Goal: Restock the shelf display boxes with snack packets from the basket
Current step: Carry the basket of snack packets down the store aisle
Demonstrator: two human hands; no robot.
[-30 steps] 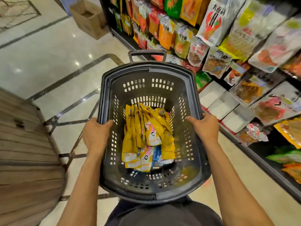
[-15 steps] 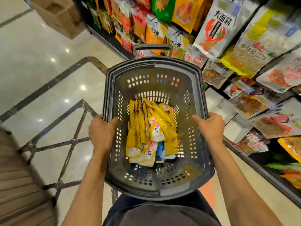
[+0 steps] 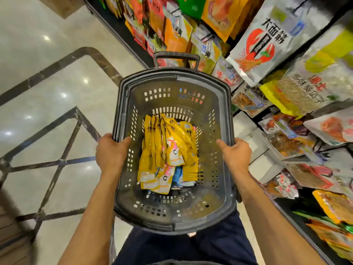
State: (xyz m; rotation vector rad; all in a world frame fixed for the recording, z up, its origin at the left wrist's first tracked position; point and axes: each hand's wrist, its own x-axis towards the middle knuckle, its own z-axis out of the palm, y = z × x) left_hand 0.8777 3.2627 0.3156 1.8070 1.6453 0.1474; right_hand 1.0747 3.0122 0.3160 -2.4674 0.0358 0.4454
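Basket: the dark grey perforated plastic basket is hanging at the centre of the frame, carried between 2 hands above the pale glossy floor.
Left hand: the left hand is clamping the rim at centre left, with its thumb hooking inside. The fingers under the rim are hidden.
Right hand: the right hand is gripping the opposite rim, with its thumb lying along the inner wall.
Packets: the yellow foil snack packets are lying in a loose, leaning stack on the basket bottom.
Boxes: the 3 white cardboard display boxes are sitting on the shelf at right of centre, just beside the basket. They seem bare inside, though blur is making that uncertain.
Risk of tipping: releasing 1 hand to pick packets would likely be leaving the load hanging from 1 rim, so the basket could be tilting and the slick packets sliding or spilling.
Risk of snagging: the large printed hanging bags at upper right are crowding the far rim. Swinging the basket closer could be knocking them loose.
Risk of misplacing: the boxes are lying low and partly behind other stock, so a blind reach could be dropping packets beside them.
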